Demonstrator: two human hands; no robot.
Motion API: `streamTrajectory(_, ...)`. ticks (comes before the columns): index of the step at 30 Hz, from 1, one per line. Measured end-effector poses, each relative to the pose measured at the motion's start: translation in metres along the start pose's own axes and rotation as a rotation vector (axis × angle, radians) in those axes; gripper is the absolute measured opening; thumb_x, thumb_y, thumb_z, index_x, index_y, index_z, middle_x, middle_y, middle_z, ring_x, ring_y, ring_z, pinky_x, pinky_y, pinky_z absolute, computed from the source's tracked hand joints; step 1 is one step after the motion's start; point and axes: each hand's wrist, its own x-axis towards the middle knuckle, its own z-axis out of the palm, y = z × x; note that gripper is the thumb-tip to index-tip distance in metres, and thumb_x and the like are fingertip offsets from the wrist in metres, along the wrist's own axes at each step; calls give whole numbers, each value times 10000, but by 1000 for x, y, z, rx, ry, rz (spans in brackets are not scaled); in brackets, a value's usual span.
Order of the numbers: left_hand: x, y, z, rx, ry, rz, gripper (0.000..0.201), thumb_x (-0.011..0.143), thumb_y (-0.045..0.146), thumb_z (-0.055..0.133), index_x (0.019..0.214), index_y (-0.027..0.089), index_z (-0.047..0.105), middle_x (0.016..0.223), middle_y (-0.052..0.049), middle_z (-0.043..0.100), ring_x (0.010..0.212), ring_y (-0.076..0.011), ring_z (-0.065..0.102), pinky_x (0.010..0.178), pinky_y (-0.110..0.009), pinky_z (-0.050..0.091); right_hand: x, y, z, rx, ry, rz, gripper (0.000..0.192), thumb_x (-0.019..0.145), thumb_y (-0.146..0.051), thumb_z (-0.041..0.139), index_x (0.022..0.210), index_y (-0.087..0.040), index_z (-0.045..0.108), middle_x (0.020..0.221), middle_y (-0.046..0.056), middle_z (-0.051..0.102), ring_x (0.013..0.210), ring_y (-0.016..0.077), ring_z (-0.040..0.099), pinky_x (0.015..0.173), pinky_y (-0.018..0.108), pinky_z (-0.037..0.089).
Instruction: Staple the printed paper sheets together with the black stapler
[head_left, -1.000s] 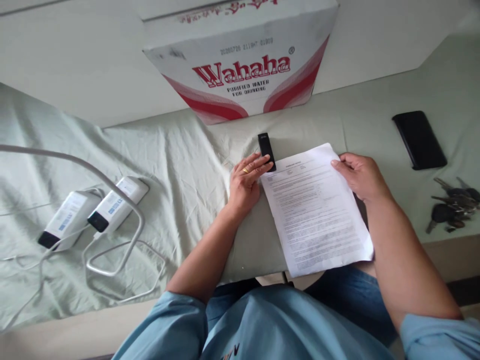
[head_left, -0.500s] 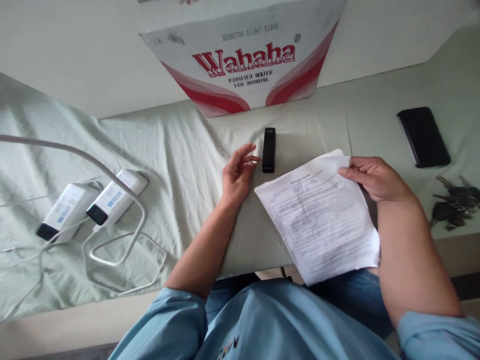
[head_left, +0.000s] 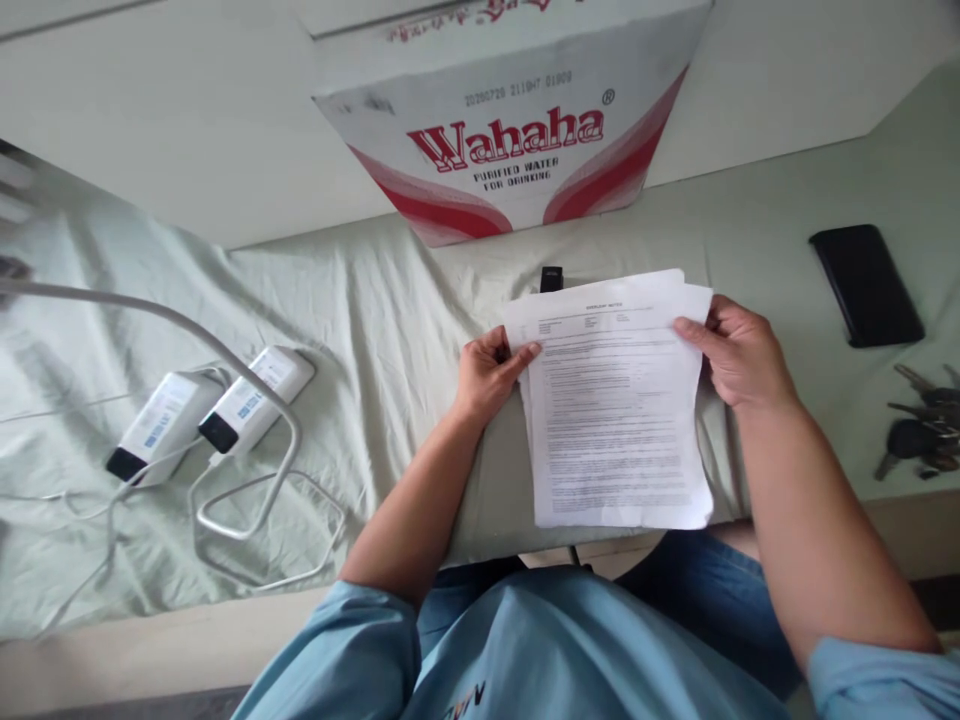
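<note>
Printed sheets of paper [head_left: 619, 420] are held up between both hands, their text side facing me. My left hand [head_left: 491, 370] pinches the left edge near the top, thumb on the front. At the upper right corner my right hand [head_left: 739, 350] grips the sheets the same way. The edges do not line up, so more than one sheet seems to be there. Just behind the top edge lies a black stapler-like object [head_left: 551, 279], mostly hidden by the paper.
A Wahaha water carton [head_left: 517, 150] stands at the back on the green cloth [head_left: 390, 330]. To the left lie two white power banks [head_left: 259, 395] [head_left: 169, 420] with cables [head_left: 289, 440]. On the right are a black phone [head_left: 870, 285] and a bunch of keys [head_left: 926, 425].
My left hand has closed on the left edge of the paper. The sheets have turned upright and moved up, now covering most of the black object. The view has shifted slightly.
</note>
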Motion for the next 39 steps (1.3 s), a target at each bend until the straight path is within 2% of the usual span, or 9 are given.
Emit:
streamTrajectory(2, 0, 1, 2, -105, 33, -12, 588, 780, 753, 895, 921, 217, 699, 879, -55, 780, 773, -205, 719, 690, -339, 610, -1, 2, -5, -24, 5, 9, 517, 626, -565, 1051, 951, -302, 748, 948, 19, 812, 880, 264, 741, 820, 427, 630)
streamTrajectory(4, 0, 2, 3, -116, 74, 3, 589, 801, 771, 873, 902, 225, 676, 833, -37, 742, 719, -181, 671, 636, -313, 568, -2, 6, -11, -102, 27, 1, 478, 641, -540, 1049, 913, -295, 743, 862, -1, 771, 792, 239, 697, 763, 412, 599)
streamTrajectory(8, 1, 3, 3, -76, 126, -3, 666, 884, 847, 734, 739, 255, 465, 611, 40, 437, 528, -114, 395, 483, -283, 359, -3, 9, -21, -251, 94, -107, 342, 823, -585, 941, 853, -300, 753, 800, 17, 724, 748, 248, 642, 739, 438, 537)
streamTrajectory(11, 0, 2, 2, -46, 107, -41, 704, 922, 892, 634, 728, 268, 370, 594, 49, 332, 507, -116, 318, 461, -291, 319, -3, 3, -24, -269, 139, -201, 294, 930, -595, 854, 884, -317, 774, 818, 59, 735, 782, 283, 643, 752, 465, 510)
streamTrajectory(15, -2, -1, 2, -36, 91, -46, 703, 964, 899, 583, 742, 271, 361, 615, 48, 333, 512, -116, 327, 457, -290, 322, -3, -1, -21, -202, 143, -280, 233, 941, -540, 864, 908, -316, 809, 886, 68, 770, 821, 277, 662, 800, 464, 520)
streamTrajectory(20, -4, -6, 1, -119, 105, -16, 711, 949, 883, 657, 728, 259, 398, 580, 63, 351, 481, -99, 320, 430, -267, 301, -1, 11, -16, -197, 140, -308, 246, 908, -560, 891, 993, -331, 859, 911, 11, 809, 816, 248, 715, 787, 427, 571)
streamTrajectory(27, -4, -9, 2, -163, 105, 12, 693, 970, 839, 683, 714, 243, 439, 558, 66, 357, 463, -91, 322, 409, -256, 279, -3, 15, -12, -205, 133, -312, 223, 928, -553, 887, 983, -338, 870, 847, -16, 798, 744, 213, 704, 703, 377, 559)
streamTrajectory(32, -4, -6, 2, -134, 88, 36, 684, 983, 836, 667, 719, 242, 452, 553, 64, 377, 460, -94, 339, 416, -259, 287, -4, 12, -8, -202, 100, -310, 189, 959, -522, 862, 985, -335, 876, 883, -14, 812, 754, 203, 709, 716, 366, 559)
streamTrajectory(39, -4, -13, 0, -99, 80, 64, 659, 1023, 795, 645, 718, 242, 456, 545, 64, 393, 464, -99, 366, 427, -253, 308, -4, 15, -8, -206, 116, -305, 191, 945, -526, 877, 1009, -346, 877, 893, -12, 822, 772, 206, 723, 733, 374, 586)
